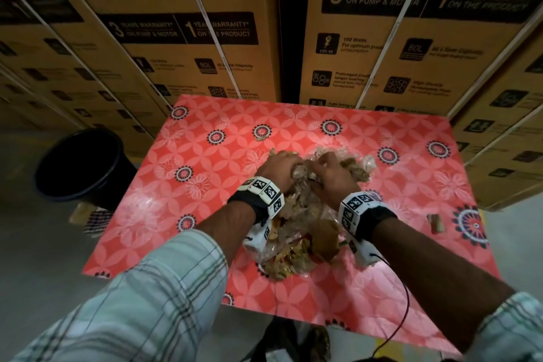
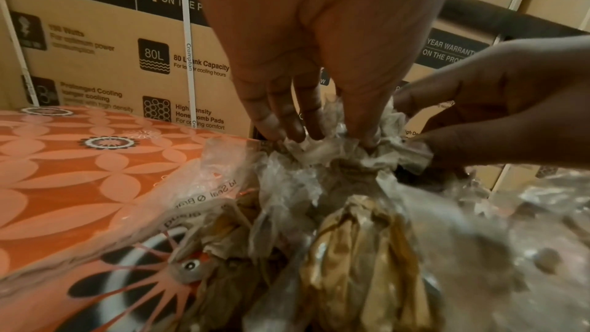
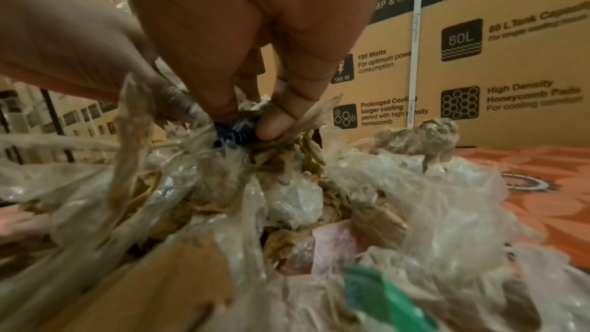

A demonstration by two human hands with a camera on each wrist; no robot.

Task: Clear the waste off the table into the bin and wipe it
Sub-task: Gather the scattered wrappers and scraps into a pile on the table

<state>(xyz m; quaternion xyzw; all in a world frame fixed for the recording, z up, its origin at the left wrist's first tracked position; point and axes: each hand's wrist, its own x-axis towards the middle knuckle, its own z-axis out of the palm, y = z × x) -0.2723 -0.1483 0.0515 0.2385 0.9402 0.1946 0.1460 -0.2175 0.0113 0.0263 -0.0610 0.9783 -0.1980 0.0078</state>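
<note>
A heap of waste (image 1: 302,232), crumpled clear plastic, brown paper and cardboard scraps, lies in the middle of the red flowered table (image 1: 182,214). My left hand (image 1: 277,166) grips the top of the heap, fingers dug into crumpled plastic (image 2: 322,153). My right hand (image 1: 329,173) sits right beside it and pinches plastic and a dark blue scrap (image 3: 236,133). Both hands are bunched together at the heap's far end. The black bin (image 1: 82,167) stands on the floor off the table's left edge.
Stacked cardboard appliance boxes (image 1: 188,38) wall in the table at the back and both sides. A small brown scrap (image 1: 435,223) lies near the right edge, another scrap (image 1: 261,137) at the back. A red cable (image 1: 402,311) trails from my right wrist.
</note>
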